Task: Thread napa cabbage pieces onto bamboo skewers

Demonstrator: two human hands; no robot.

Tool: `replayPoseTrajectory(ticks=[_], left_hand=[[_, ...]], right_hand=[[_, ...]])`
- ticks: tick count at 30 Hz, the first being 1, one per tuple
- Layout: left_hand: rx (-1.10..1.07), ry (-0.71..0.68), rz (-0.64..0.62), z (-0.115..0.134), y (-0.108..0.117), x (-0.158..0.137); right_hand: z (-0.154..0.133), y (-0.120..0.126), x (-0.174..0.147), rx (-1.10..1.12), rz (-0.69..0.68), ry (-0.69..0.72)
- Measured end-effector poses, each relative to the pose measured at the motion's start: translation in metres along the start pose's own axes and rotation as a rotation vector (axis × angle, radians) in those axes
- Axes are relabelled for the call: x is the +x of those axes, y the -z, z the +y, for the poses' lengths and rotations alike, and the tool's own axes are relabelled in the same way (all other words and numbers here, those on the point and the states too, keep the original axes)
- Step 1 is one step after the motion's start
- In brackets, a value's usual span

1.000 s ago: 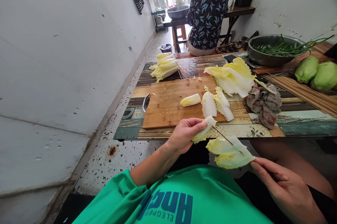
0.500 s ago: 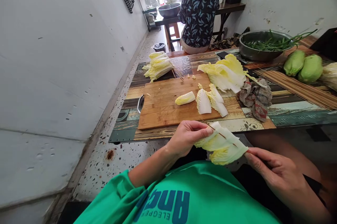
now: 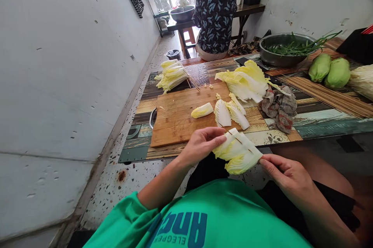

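Observation:
In front of my lap, a pale napa cabbage leaf [image 3: 243,155] hangs between my two hands. A thin bamboo skewer [image 3: 236,139] runs in and out of it, its far tip sticking out past the upper left edge. My left hand [image 3: 204,144] pinches the leaf's left side between thumb and fingers. At the opposite corner, my right hand [image 3: 284,170] is closed where the skewer's other end comes out; that end is hidden by the fingers. Beyond, the wooden cutting board [image 3: 175,124] carries a small rolled cabbage piece [image 3: 202,110] and several cut leaves [image 3: 223,114].
Skewered cabbage [image 3: 171,75] is piled behind the board. Larger leaves [image 3: 244,81] and a crumpled rag [image 3: 279,108] lie to the right. Farther right are loose skewers [image 3: 326,94], a metal bowl of greens [image 3: 287,50] and green gourds [image 3: 338,72]. A person [image 3: 215,15] sits beyond the table.
Both hands have shifted slightly left with the skewered leaf. My right hand has come a little closer to my left, and less skewer shows across the leaf. The view has turned slightly.

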State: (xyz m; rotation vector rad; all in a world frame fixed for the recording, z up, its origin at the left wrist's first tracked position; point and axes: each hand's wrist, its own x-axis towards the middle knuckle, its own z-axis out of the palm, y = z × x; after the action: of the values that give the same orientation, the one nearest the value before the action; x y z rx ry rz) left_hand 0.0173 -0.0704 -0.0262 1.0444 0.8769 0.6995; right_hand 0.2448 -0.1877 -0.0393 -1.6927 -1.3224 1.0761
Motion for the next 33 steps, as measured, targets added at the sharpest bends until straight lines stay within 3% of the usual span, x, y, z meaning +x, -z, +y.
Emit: replayPoseTrajectory(ticks=[2, 6, 10, 14, 20, 24, 29, 33], left_hand=[[-0.106, 0.058, -0.033, -0.008, -0.011, -0.001], [-0.279, 0.073, 0.051, -0.016, -0.028, -0.003], [-0.286, 0.081, 0.023, -0.016, -0.034, -0.008], [-0.288, 0.043, 0.084, -0.018, -0.038, -0.013], [-0.352, 0.014, 0.147, -0.007, -0.017, -0.011], [-0.460, 0.117, 0.053, 0.007, 0.002, -0.008], [-0.564, 0.193, 0.014, 0.004, -0.001, -0.006], [-0.552, 0.160, 0.028, 0.001, -0.006, -0.007]], right_hand=[[0.000, -0.001, 0.000, -0.014, 0.007, 0.015], [0.003, -0.001, -0.004, -0.058, 0.038, 0.036], [0.004, -0.001, -0.009, -0.062, 0.050, 0.075], [0.005, -0.003, -0.012, -0.065, 0.040, 0.098], [0.017, 0.014, -0.020, -0.048, 0.027, 0.037], [0.016, 0.028, -0.028, -0.046, 0.071, -0.022], [0.004, 0.023, -0.028, -0.086, 0.098, 0.024], [0.002, 0.017, -0.025, -0.137, 0.071, 0.055]])
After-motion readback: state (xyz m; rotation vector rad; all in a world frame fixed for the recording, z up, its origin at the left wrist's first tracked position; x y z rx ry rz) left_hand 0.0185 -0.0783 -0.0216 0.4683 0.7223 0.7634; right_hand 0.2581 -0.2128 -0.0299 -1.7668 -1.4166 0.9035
